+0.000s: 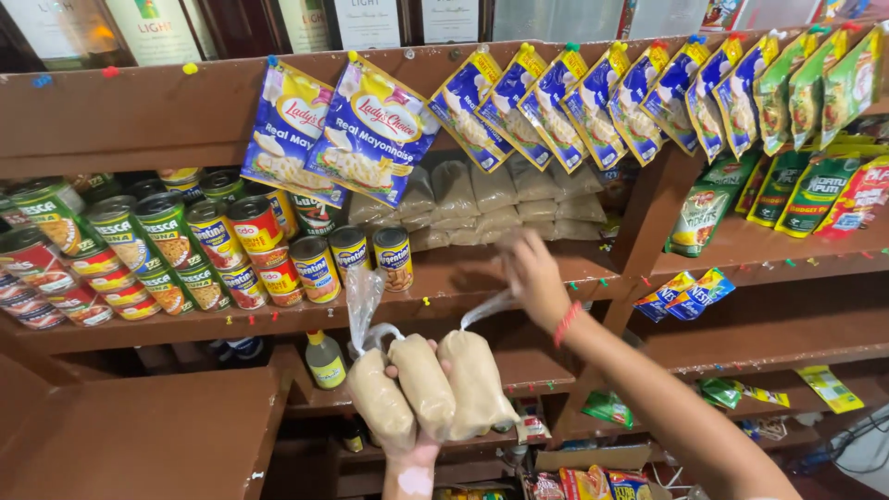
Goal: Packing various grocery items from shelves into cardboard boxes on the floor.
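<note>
My left hand point(410, 456) is raised in front of the shelves, holding three small clear bags of light-brown powder point(428, 387) side by side, fingers wrapped under them. Their knotted plastic tops stick upward. My right hand point(534, 278), blurred and wearing a red wrist band, reaches in from the right. It pinches the twisted plastic tail point(488, 307) of the rightmost bag point(476, 381). Behind it, on the middle shelf, lies a stack of similar brown bags point(495, 196).
Wooden shelves point(278, 319) hold rows of tin cans point(185, 250) at left. Blue mayonnaise pouches point(343, 130) and strips of sachets point(611, 97) hang from the top board. Green packets point(796, 190) sit at right, and a small yellow-capped bottle point(325, 359) stands on the lower shelf.
</note>
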